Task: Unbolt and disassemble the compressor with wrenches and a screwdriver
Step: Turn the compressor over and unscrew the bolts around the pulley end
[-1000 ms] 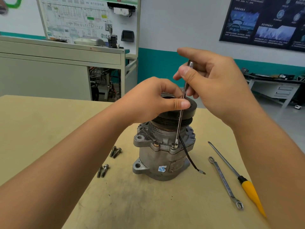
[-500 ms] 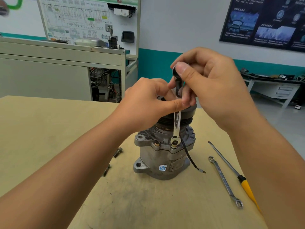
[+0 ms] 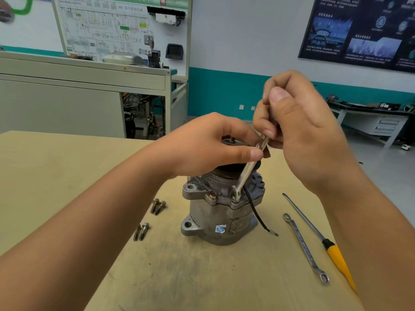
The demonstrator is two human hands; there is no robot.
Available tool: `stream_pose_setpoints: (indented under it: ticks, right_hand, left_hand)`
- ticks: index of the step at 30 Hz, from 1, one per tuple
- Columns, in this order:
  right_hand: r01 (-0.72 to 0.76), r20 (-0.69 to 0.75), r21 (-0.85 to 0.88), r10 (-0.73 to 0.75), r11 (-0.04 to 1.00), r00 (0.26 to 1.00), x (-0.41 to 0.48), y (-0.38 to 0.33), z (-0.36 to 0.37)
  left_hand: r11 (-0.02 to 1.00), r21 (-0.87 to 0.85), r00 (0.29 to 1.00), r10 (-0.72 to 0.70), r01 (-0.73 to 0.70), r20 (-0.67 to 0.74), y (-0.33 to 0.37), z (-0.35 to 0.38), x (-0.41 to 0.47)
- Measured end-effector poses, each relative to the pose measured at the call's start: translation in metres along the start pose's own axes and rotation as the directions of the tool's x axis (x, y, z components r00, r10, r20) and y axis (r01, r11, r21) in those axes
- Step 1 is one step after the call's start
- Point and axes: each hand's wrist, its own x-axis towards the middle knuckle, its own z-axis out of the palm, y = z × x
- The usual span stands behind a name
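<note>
Grey compressor [image 3: 215, 221] stands upright, wrench [image 3: 246, 173] tilted onto its bolt [image 3: 235, 200].

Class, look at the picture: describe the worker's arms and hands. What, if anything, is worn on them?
Nothing is worn. The left forearm and right forearm are bare to the picture's edge, with no sleeves in view. The left hand and right hand have no gloves, rings, watch or bands. The right thumbnail is short and unpainted.

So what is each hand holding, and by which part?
The right hand pinches the wrench by its upper end; the left hand grips the compressor by its top pulley.
</note>
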Motion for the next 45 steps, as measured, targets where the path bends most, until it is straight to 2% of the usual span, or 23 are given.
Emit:
stream_pose_setpoints:
  ticks: [5, 9, 13, 17, 23, 37, 45]
  right_hand:
    - [-0.015, -0.002, -0.015, 0.015, 1.000, 1.000, -0.002, 0.012, -0.003]
    - [0.078, -0.041, 0.061, -0.076, 0.995, 0.996, 0.000, 0.005, -0.006]
    - [0.152, -0.056, 0.043, -0.149, 0.988, 0.987, 0.009, 0.000, -0.008]
    - [0.112, -0.051, -0.002, -0.112, 0.994, 0.992, 0.007, 0.007, -0.005]
    - [0.093, -0.068, -0.008, -0.094, 0.996, 0.993, 0.005, 0.008, -0.006]
    - [0.098, -0.119, -0.100, -0.109, 0.990, 0.987, -0.005, 0.002, -0.004]
    - [0.100, -0.112, -0.099, -0.111, 0.990, 0.987, -0.008, 0.000, -0.004]
  left_hand:
    - [0.982, 0.188, 1.000, 0.024, -0.023, -0.001, 0.000, 0.005, 0.012]
    - [0.988, 0.121, 0.992, 0.102, -0.093, -0.071, 0.004, 0.002, 0.010]
    - [0.980, 0.185, 0.984, 0.103, -0.076, -0.144, 0.009, -0.002, 0.013]
    - [0.970, 0.236, 0.988, 0.085, -0.053, -0.126, 0.006, 0.001, 0.013]
    - [0.973, 0.225, 0.987, 0.087, -0.056, -0.132, 0.005, 0.004, 0.012]
    - [0.975, 0.203, 0.987, 0.113, -0.088, -0.116, 0.004, 0.005, 0.010]
    - [0.975, 0.201, 0.986, 0.118, -0.093, -0.115, 0.000, 0.005, 0.010]
